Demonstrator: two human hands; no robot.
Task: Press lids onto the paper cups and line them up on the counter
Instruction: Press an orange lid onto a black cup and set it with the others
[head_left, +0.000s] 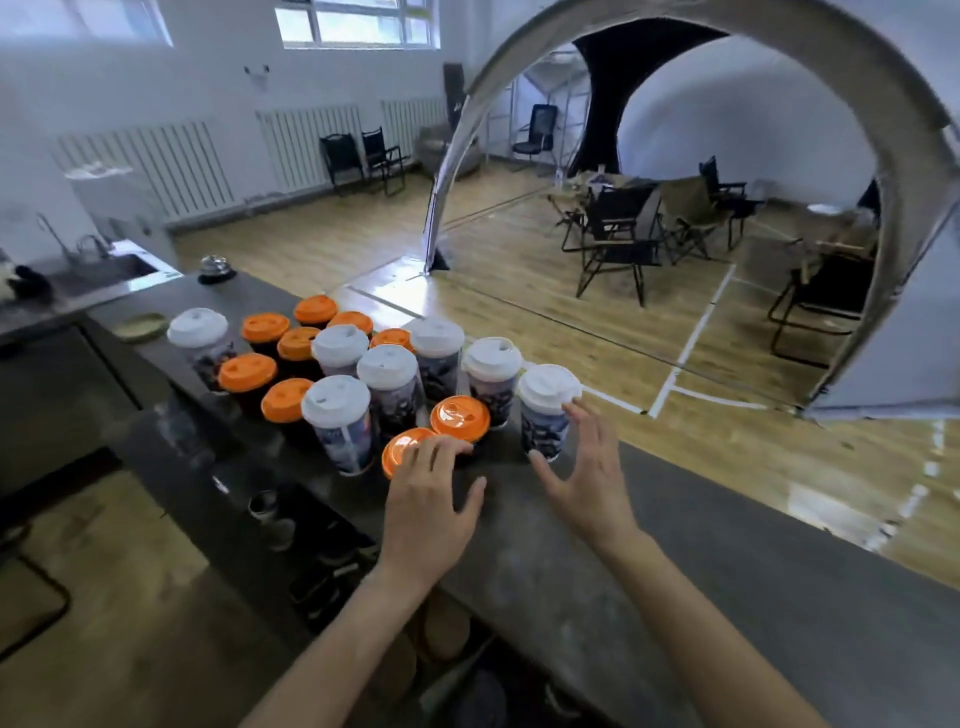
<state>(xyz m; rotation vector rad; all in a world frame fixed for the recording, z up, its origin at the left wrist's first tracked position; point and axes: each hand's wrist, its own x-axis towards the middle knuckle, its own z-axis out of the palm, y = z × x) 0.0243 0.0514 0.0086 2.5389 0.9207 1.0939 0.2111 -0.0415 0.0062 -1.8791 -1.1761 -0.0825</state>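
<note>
Two orange lids lay closest to the hands. The left hand was flat, its fingers straight and close together, resting on the nearer orange lid, with the thumb spread out over the dark counter. Just beyond those fingertips stood a second orange-lidded cup. The right hand was open, its fingers apart and loosely curved beside an upright white-lidded cup; whether they touched it could not be told. Beyond and left of both sets of fingers, more tall white-lidded cups and low orange-lidded cups stood crowded together on the counter. Farther left of them were a small dish and a call bell, with a sink behind
</note>
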